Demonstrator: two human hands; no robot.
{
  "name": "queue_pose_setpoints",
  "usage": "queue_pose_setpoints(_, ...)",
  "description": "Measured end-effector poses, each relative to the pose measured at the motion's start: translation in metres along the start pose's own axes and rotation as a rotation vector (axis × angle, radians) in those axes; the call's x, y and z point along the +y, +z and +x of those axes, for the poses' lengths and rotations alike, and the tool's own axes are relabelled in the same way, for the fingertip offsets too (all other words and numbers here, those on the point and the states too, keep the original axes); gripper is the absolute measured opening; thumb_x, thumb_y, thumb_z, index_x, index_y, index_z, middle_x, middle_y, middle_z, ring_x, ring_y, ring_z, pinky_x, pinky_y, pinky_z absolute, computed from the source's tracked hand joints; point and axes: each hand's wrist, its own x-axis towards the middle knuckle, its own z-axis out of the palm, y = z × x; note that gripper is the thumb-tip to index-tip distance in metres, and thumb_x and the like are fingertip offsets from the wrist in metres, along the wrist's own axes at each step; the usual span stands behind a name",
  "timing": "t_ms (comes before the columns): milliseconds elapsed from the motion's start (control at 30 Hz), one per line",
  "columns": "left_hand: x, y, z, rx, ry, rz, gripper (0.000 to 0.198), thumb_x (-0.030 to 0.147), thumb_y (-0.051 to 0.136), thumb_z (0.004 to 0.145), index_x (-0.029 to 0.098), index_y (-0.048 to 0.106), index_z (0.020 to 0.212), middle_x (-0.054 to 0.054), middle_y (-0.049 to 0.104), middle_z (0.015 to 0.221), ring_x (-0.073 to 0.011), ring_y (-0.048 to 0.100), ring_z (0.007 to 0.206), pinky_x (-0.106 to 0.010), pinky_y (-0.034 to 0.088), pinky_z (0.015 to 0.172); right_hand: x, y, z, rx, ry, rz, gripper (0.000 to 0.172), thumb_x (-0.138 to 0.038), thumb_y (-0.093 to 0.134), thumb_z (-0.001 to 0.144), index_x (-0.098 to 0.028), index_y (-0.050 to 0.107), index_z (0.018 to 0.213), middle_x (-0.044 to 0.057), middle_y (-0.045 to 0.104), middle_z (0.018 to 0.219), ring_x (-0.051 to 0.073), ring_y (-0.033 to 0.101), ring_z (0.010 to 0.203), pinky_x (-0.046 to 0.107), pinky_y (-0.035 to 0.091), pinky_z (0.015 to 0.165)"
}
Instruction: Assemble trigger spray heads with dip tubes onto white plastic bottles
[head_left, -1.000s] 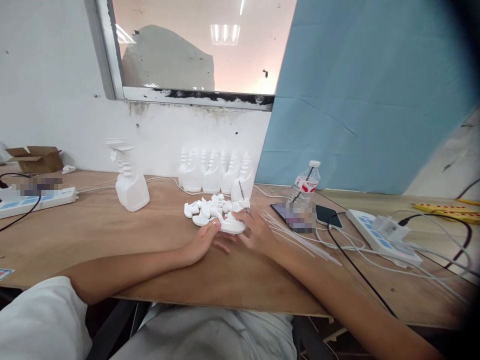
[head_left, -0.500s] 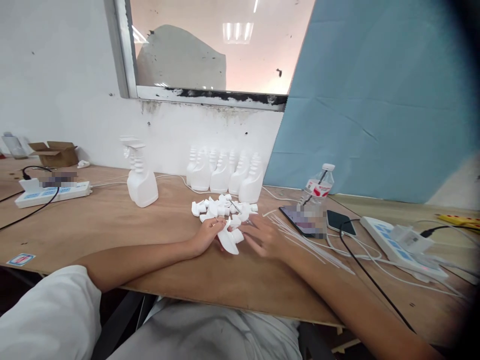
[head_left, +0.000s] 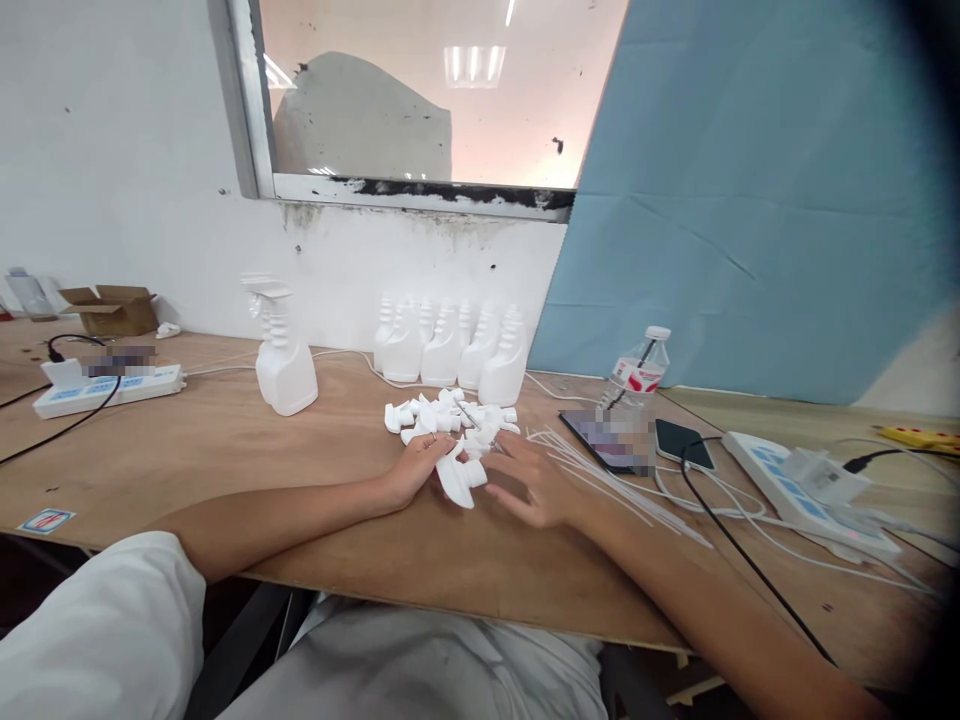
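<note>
My left hand (head_left: 417, 470) is closed around a white trigger spray head (head_left: 460, 482), held just above the table's near part. To its right, my right hand (head_left: 531, 482) has its fingers apart, close to the round collar of that spray head; whether a fingertip touches it I cannot tell. Behind both hands lies a pile of loose white spray heads (head_left: 431, 412). A thin greyish rod (head_left: 468, 412) shows among them, its lower end hidden near my right fingers.
Several white bottles (head_left: 501, 365) without heads stand by the wall. One bottle with its spray head (head_left: 285, 365) stands left of them. Thin white tubes (head_left: 622, 485), a tablet (head_left: 600, 440), a phone (head_left: 682, 445), a water bottle (head_left: 637, 372) and a power strip (head_left: 802, 495) lie rightward.
My right hand's fingers have spread a little and sit slightly lower beside the spray head. My left hand keeps its hold, with the spray head barely shifted.
</note>
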Motion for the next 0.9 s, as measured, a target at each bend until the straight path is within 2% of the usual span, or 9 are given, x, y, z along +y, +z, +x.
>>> queue_pose_setpoints(133, 0.004, 0.001, -0.002, -0.147, -0.039, -0.096, 0.049, 0.060, 0.062, 0.078, 0.014, 0.053, 0.092, -0.003, 0.062, 0.067, -0.0147, 0.058, 0.048, -0.022, 0.044, 0.039, 0.000, 0.004, -0.001, 0.056, 0.008, -0.133, 0.019, -0.028, 0.049, 0.091, -0.018, 0.065, 0.088, 0.007, 0.056, 0.076, 0.019, 0.049, 0.069, 0.030, 0.038, 0.062)
queue_pose_setpoints(267, 0.007, 0.001, -0.004, -0.286, -0.029, -0.120, 0.052, 0.052, 0.070, 0.075, 0.017, 0.043, 0.101, -0.002, 0.063, 0.074, -0.0163, 0.063, 0.049, -0.022, 0.047, 0.037, 0.000, 0.013, -0.004, 0.141, -0.003, -0.261, 0.028, -0.030, 0.050, 0.092, -0.017, 0.064, 0.072, 0.002, 0.047, 0.058, 0.014, 0.038, 0.054, 0.027, 0.026, 0.054)
queue_pose_setpoints(400, 0.007, 0.003, -0.003, -0.275, -0.021, -0.123, 0.047, 0.050, 0.070, 0.077, 0.016, 0.044, 0.096, -0.003, 0.063, 0.072, -0.0145, 0.063, 0.049, -0.019, 0.047, 0.038, -0.003, 0.020, -0.003, 0.194, -0.035, -0.322, 0.033, -0.031, 0.049, 0.093, -0.016, 0.064, 0.068, 0.001, 0.048, 0.055, 0.012, 0.038, 0.053, 0.028, 0.021, 0.054)
queue_pose_setpoints(667, 0.008, 0.005, -0.002, -0.266, -0.001, -0.149, 0.045, 0.049, 0.071, 0.076, 0.015, 0.044, 0.089, -0.002, 0.064, 0.064, -0.0148, 0.062, 0.047, -0.020, 0.047, 0.040, -0.009, 0.019, 0.002, 0.254, -0.059, -0.390, 0.045, -0.033, 0.049, 0.095, -0.016, 0.056, 0.054, 0.000, 0.044, 0.049, 0.011, 0.033, 0.050, 0.028, 0.018, 0.053)
queue_pose_setpoints(900, 0.007, 0.005, -0.004, -0.260, 0.026, -0.167, 0.043, 0.050, 0.069, 0.078, 0.016, 0.044, 0.084, -0.004, 0.065, 0.063, -0.0146, 0.062, 0.048, -0.021, 0.047, 0.042, -0.010, 0.024, 0.000, 0.282, -0.078, -0.443, 0.044, -0.034, 0.055, 0.092, -0.016, 0.054, 0.052, -0.001, 0.042, 0.048, 0.010, 0.033, 0.050, 0.028, 0.019, 0.052)
